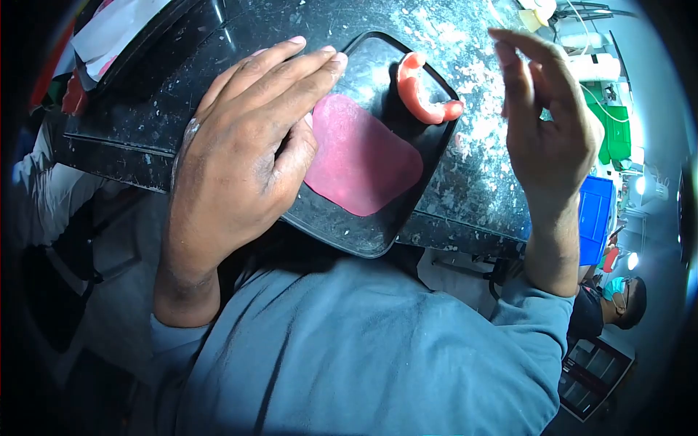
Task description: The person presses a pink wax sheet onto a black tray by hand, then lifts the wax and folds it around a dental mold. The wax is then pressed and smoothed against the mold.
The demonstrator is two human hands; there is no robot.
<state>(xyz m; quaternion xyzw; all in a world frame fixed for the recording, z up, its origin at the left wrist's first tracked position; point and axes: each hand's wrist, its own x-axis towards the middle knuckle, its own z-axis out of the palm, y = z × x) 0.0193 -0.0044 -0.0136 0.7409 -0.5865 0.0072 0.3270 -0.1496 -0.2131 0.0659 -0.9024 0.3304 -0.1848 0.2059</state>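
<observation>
My left hand (243, 138) is stretched out palm down over the left side of a dark tray (345, 236), its fingers straight and close together. Its thumb side meets the edge of a flat pink sheet (363, 163) with rounded corners, which lies on the tray. Part of that edge is hidden under the hand. A glossy red, U-shaped, wax-like piece (418, 94) rests at the tray's far right corner, beyond the sheet. Raised to the right of the tray, my right hand (549, 123) has half-bent fingers with gaps between them and holds nothing visible.
The tray overhangs the near edge of a worn black table (465, 167) dusted with white. White papers (120, 36) are at the upper left. On the right are a green bin (611, 127), a blue bin (596, 211) and a masked person (618, 301).
</observation>
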